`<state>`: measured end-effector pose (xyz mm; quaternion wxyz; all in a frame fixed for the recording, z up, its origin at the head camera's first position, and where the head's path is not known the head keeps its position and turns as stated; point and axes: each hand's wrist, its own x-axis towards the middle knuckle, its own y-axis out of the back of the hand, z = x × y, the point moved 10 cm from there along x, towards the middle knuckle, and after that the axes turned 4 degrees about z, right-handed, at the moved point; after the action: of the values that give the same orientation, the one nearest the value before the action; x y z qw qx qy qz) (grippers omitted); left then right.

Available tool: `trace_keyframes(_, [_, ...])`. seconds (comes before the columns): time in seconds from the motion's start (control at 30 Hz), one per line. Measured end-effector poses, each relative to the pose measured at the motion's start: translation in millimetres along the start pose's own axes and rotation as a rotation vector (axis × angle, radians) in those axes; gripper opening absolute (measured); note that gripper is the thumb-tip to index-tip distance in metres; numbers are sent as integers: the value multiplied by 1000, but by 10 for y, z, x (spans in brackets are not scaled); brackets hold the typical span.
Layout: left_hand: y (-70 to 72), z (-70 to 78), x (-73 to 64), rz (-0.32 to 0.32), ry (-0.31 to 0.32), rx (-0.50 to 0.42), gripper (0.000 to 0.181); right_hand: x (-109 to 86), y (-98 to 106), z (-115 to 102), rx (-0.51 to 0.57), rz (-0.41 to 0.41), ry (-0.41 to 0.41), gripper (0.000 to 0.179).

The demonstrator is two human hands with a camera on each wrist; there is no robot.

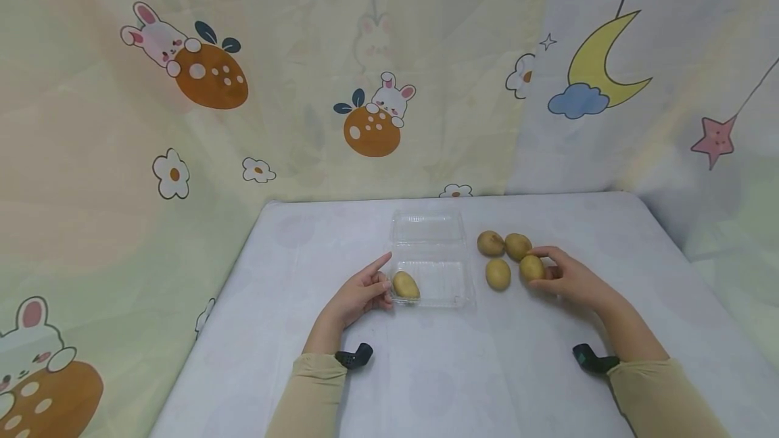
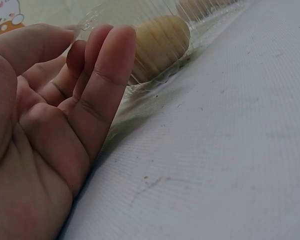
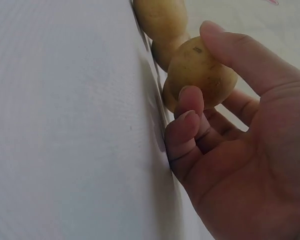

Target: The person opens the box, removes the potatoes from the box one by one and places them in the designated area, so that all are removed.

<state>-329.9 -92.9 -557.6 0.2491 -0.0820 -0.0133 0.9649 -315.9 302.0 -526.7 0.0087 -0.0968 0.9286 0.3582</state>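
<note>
A clear plastic box [image 1: 433,269] lies open on a white bench [image 1: 462,370], its lid folded back toward the far edge. Inside it, at the near left corner, sits one potato [image 1: 405,285] — the only thing in the box. The left hand [image 1: 359,296] rests against the box's left wall, fingers [image 2: 107,75] relaxed and nearly straight, grasping nothing; the forefinger points up along the wall, and the potato inside lies just beyond the fingertips, behind the plastic.

To the right of the box, four more potatoes are grouped on the bench. The right hand [image 1: 562,277] pinches the nearest of them, a small potato [image 1: 531,268], between thumb and curled fingers [image 3: 187,117] — it sits at the near right of the group, close beside two other potatoes [image 1: 504,245] behind it. A fourth potato [image 1: 498,274] lies between the held one and the box.
</note>
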Motion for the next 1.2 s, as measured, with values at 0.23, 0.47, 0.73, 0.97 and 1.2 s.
trace_keyframes(0.23, [14, -4, 13, 7, 0, 12, 70, 1, -26, -45, -32, 6, 32, 76])
trace_keyframes(0.47, [12, 6, 10, 3, -3, 8, 70, 7, -47, -66, -80, 10, 37, 77])
trace_keyframes(0.73, [17, -4, 10, 6, -1, 7, 70, 16, -53, -83, -94, 14, 65, 76])
trace_keyframes(0.97, [22, -18, 11, 14, 7, 9, 70, 17, -53, -94, -111, 21, 75, 76])
trace_keyframes(1.2, [13, -12, 4, 10, 1, 23, 68, 15, -63, -61, -107, 18, 70, 77])
